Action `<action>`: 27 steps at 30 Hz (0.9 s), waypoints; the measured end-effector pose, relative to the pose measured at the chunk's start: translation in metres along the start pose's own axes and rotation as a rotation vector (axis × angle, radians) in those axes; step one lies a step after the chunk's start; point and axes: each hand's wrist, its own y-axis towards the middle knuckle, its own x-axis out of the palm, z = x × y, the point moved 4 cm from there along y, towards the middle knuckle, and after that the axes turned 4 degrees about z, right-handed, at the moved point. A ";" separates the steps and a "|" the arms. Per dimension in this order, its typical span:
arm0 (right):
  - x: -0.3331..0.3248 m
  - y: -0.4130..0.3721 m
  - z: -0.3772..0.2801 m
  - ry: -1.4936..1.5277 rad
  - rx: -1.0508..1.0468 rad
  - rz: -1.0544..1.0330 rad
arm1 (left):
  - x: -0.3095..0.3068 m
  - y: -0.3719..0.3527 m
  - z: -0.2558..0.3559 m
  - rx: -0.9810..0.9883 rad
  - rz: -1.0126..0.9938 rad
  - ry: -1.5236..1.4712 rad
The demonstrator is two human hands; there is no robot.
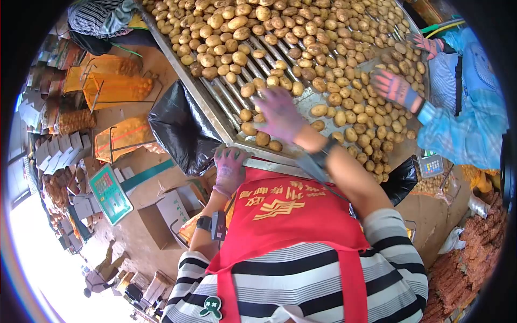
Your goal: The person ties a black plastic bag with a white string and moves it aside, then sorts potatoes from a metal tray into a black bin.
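Observation:
Potatoes (344,86) lie over a metal roller table (218,99) in front of me. My right hand (280,116), in a purple-grey glove, reaches over its near end with fingers spread, slightly blurred. Several potatoes lie around its fingertips; none is visibly gripped. My left hand (230,169), gloved alike, rests at the table's near left corner with its fingers extended at the metal edge. A black plastic bag (180,129) hangs just beyond it. My red apron (285,215) is against the near edge.
At right, a co-worker's gloved hand (396,89) lies over potatoes, the other hand (428,46) farther back. Orange mesh bags (116,91) stand on frames at left. A green scale display (110,194) is near cardboard boxes (164,215). Another scale display (431,165) stands right.

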 end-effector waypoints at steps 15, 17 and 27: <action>0.007 -0.073 0.035 -0.128 0.227 -0.490 | 0.002 0.019 0.011 0.109 0.024 -0.053; -0.024 -0.116 0.060 -0.208 0.185 -0.384 | -0.002 0.031 0.011 0.142 0.026 -0.029; -0.098 -0.252 0.134 -0.276 0.682 -0.321 | 0.007 0.068 0.010 0.121 -0.161 0.002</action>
